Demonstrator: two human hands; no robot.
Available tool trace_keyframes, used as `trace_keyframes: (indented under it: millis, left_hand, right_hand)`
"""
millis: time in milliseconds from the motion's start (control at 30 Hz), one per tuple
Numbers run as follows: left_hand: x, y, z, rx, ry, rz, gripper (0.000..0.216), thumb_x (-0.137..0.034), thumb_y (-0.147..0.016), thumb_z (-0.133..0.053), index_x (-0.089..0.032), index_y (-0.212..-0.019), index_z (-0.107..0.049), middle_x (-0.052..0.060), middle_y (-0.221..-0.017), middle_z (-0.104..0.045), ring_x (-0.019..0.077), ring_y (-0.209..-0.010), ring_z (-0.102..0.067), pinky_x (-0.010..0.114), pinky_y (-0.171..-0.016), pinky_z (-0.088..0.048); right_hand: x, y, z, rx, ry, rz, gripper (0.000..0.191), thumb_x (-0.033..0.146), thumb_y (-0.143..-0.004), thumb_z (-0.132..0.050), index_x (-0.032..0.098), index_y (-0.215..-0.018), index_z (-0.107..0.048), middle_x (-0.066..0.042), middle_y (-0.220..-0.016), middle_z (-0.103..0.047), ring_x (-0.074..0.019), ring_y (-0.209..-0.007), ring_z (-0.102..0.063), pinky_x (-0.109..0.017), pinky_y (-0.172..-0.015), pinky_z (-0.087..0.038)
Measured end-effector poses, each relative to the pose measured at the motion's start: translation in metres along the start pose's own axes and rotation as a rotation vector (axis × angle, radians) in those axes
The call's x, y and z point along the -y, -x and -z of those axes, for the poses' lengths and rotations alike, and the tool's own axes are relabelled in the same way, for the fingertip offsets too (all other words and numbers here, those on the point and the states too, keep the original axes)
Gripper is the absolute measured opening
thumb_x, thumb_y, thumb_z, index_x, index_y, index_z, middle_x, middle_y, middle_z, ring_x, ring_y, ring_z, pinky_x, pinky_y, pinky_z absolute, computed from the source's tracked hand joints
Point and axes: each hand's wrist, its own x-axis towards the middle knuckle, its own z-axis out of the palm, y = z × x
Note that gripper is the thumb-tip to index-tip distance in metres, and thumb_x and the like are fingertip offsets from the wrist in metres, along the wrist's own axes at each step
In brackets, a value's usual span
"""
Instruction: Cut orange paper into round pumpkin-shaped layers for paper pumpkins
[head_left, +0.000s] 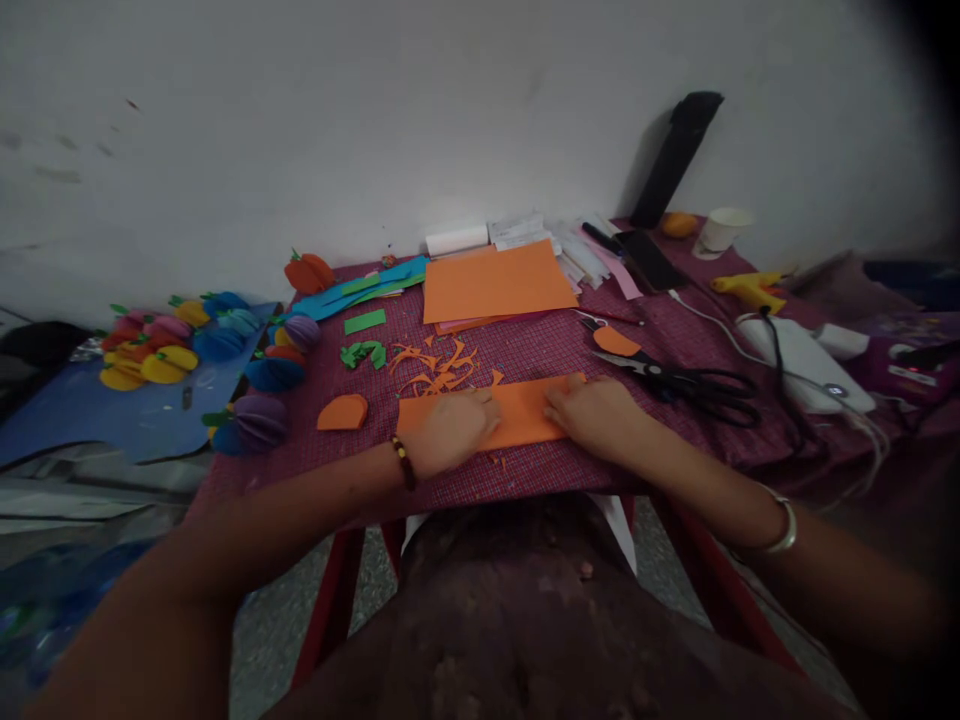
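Observation:
A folded orange paper strip [521, 412] lies near the table's front edge under both hands. My left hand [454, 428] rests across its left half, fingers bent and pressed onto the paper. At the strip's right end, my right hand [592, 412] has its fingers closed on the edge. Curled orange paper scraps [439, 368] lie just beyond the strip. Black-handled scissors [679, 383] sit to the right, beside a rounded orange paper cutout [616, 341]. Another stack of rounded orange cutouts [343, 412] is left of my left hand.
Orange sheets [499, 285] are stacked at the back. Colourful paper fruits [169, 363] stand at the left. Green scraps [364, 354] lie near a green paper piece [365, 322]. A phone [649, 262], paper cup [721, 232], yellow glue gun [750, 291] and cabled white device [806, 365] are at right.

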Motion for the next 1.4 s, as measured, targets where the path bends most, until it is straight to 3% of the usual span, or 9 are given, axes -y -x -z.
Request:
trace_keyframes:
  millis: [233,367,633,733,833,967,1067,1200,1400]
  left_hand:
    - [-0.011,-0.006,-0.023,-0.156,-0.037,0.105,0.028,-0.031,-0.095,-0.042,-0.015,-0.107,-0.062,0.012,-0.116,-0.059,0.0252,-0.107,-0.054,0.039,-0.091,-0.043]
    - [0.001,-0.003,-0.036,-0.177,0.052,-0.073,0.039,-0.022,-0.098,-0.031,-0.016,-0.132,-0.05,0.009,-0.145,-0.044,0.0209,-0.134,-0.036,0.038,-0.111,-0.026]
    - [0.005,-0.001,-0.026,-0.053,0.136,-0.384,0.058,-0.061,-0.09,-0.034,-0.036,-0.142,-0.038,0.005,-0.154,-0.033,0.0296,-0.141,-0.026,0.053,-0.113,-0.011]
    - [0.005,-0.001,-0.026,-0.104,0.154,-0.402,0.057,-0.061,-0.089,-0.038,-0.035,-0.14,-0.044,0.007,-0.151,-0.037,0.0309,-0.139,-0.028,0.053,-0.112,-0.014]
    - [0.006,-0.002,-0.028,-0.145,0.186,-0.417,0.053,-0.061,-0.087,-0.044,-0.03,-0.128,-0.058,0.009,-0.144,-0.046,0.0312,-0.136,-0.031,0.052,-0.111,-0.017]
    - [0.006,-0.003,-0.031,-0.097,0.214,-0.405,0.049,-0.06,-0.088,-0.043,-0.025,-0.11,-0.068,0.01,-0.128,-0.061,0.0288,-0.129,-0.041,0.05,-0.112,-0.018]
    - [0.004,0.0,-0.03,-0.092,0.189,-0.397,0.055,-0.062,-0.087,-0.042,-0.025,-0.122,-0.062,0.011,-0.14,-0.051,0.0306,-0.136,-0.033,0.052,-0.114,-0.011]
    - [0.002,0.026,-0.028,-0.062,0.189,-0.294,0.069,-0.064,-0.088,-0.037,-0.026,-0.145,-0.036,0.011,-0.155,-0.029,0.0295,-0.143,-0.022,0.053,-0.114,-0.01]
    - [0.006,0.104,-0.035,0.007,0.127,-0.049,0.082,-0.065,-0.088,-0.034,-0.016,-0.151,-0.017,0.014,-0.158,-0.018,0.0272,-0.146,-0.013,0.046,-0.117,-0.012]
  right_hand:
    - [0.0,0.002,-0.002,-0.054,-0.005,-0.009,0.037,0.033,-0.096,-0.038,0.009,-0.1,-0.067,-0.02,-0.091,-0.068,-0.0261,-0.076,-0.065,-0.029,-0.058,-0.036]
    - [0.001,-0.001,-0.001,-0.051,0.007,-0.012,0.038,0.033,-0.096,-0.038,0.009,-0.097,-0.067,-0.02,-0.088,-0.068,-0.0269,-0.077,-0.065,-0.031,-0.06,-0.037]
    - [-0.004,-0.002,0.0,-0.013,0.033,0.054,0.039,0.032,-0.097,-0.036,0.011,-0.095,-0.069,-0.019,-0.089,-0.069,-0.0295,-0.084,-0.065,-0.037,-0.07,-0.042]
    - [0.005,-0.004,-0.004,-0.124,-0.054,0.079,0.037,0.034,-0.096,-0.04,0.012,-0.111,-0.065,-0.019,-0.105,-0.068,-0.0308,-0.1,-0.062,-0.044,-0.088,-0.04]
    - [0.028,-0.008,-0.017,-0.241,-0.255,0.139,0.052,0.04,-0.096,-0.04,0.012,-0.139,-0.044,-0.018,-0.137,-0.052,-0.0296,-0.125,-0.048,-0.045,-0.103,-0.034]
    - [0.053,-0.013,-0.04,-0.223,-0.376,0.165,0.065,0.046,-0.096,-0.037,0.011,-0.149,-0.026,-0.017,-0.152,-0.033,-0.029,-0.14,-0.03,-0.048,-0.111,-0.027]
    - [0.047,-0.009,-0.053,-0.217,-0.337,0.126,0.07,0.05,-0.095,-0.037,0.007,-0.149,-0.024,-0.02,-0.154,-0.026,-0.0298,-0.143,-0.023,-0.048,-0.114,-0.023]
    - [0.019,0.008,-0.067,-0.236,-0.257,0.096,0.074,0.054,-0.094,-0.036,0.006,-0.149,-0.024,-0.02,-0.154,-0.027,-0.0295,-0.144,-0.02,-0.049,-0.115,-0.021]
    - [-0.016,0.043,-0.083,-0.241,-0.179,0.071,0.072,0.051,-0.095,-0.035,0.009,-0.151,-0.019,-0.018,-0.155,-0.026,-0.0285,-0.144,-0.023,-0.048,-0.114,-0.022]
